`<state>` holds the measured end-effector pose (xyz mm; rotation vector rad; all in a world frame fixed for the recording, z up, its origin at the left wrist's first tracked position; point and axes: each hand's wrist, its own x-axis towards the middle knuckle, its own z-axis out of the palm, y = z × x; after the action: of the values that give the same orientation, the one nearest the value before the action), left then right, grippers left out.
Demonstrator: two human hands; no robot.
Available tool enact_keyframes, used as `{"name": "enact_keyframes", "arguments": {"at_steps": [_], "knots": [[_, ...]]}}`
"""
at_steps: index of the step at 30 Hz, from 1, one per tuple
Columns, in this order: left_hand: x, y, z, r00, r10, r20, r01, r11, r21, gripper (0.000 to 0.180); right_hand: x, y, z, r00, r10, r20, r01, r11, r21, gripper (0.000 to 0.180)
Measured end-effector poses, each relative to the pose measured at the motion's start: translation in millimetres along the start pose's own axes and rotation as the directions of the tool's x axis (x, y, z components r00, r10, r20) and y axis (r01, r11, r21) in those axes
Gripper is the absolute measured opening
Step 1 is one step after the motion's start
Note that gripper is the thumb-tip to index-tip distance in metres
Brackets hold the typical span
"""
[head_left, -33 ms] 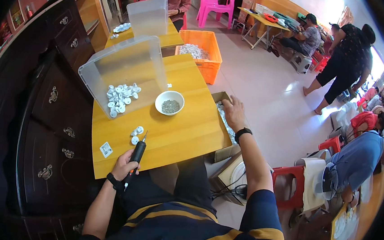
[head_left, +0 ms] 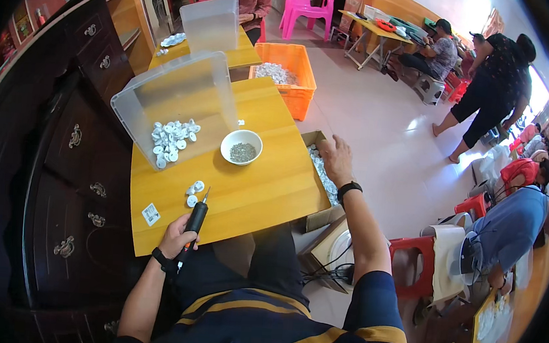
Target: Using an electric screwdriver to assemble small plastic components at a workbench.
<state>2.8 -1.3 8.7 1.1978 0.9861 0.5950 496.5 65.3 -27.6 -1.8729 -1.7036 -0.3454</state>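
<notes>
Screwdriver (head_left: 198, 216) — black, tip raised — sits wrapped in the left hand (head_left: 181, 236); the right hand (head_left: 337, 161), loosely curled, is at the cardboard box (head_left: 319, 220), its hold unclear. Work looks midway: white fittings (head_left: 171, 140) heaped in the clear tub (head_left: 202, 88), others loose on the counter (head_left: 274, 178), white parts (head_left: 325, 178) left boxed.

Screwdriver (head_left: 197, 219): black, pen-shaped body, thin metal bit, small orange mark low on the barrel; gripped in left hand (head_left: 178, 236), tilted, bit pointing away over the near edge of the table (head_left: 273, 191).
Cardboard box (head_left: 317, 221): open-topped, long, narrow, along the table's right edge; right hand (head_left: 336, 160) over its far part, contact unclear.
Box parts (head_left: 326, 181): small, white, loose heap inside, partly hidden by hand; shapes too small to read.
Loose parts (head_left: 192, 200): white, round-faced, small cluster just beside the bit tip.
</notes>
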Motion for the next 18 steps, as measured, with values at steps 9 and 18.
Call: {"name": "enact_keyframes", "arguments": {"at_steps": [9, 18], "knots": [[3, -7, -7, 0.999, 0.034, 0.015, -0.034, 0.999, 0.001, 0.06, 34, -69, -38, 0.979, 0.156, 0.13, -0.201, 0.655, 0.728, 0.02], [9, -10, -3, 0.999, 0.052, 0.007, -0.052, 0.998, 0.035, 0.048, 1, -203, -277, 0.934, -0.078, -0.348, 0.33, -0.174, 0.928, 0.006]]}}
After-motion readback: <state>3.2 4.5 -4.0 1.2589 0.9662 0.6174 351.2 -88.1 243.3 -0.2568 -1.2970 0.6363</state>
